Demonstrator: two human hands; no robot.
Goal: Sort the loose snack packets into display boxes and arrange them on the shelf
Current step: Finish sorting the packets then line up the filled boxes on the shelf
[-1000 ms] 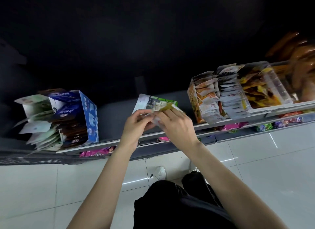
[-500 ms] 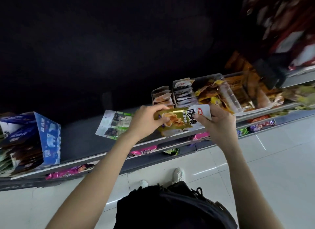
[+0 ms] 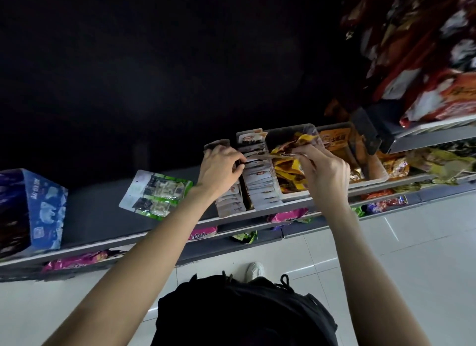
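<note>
The thin, glossy yellow-and-brown foil snack packet (image 3: 286,153) looks light, limp and somewhat slippery, so a pinch at its sealed end edges seems the surest hold. It hangs stretched between the two hands over the clear plastic display box (image 3: 378,175) of similar yellow packets on the grey shelf (image 3: 103,216). The left hand (image 3: 221,170) has fingers closed in a pinch on its left end; the right hand (image 3: 322,170) grips its right end, fingers curled shut. White packets (image 3: 260,183) stand filed just beneath.
</note>
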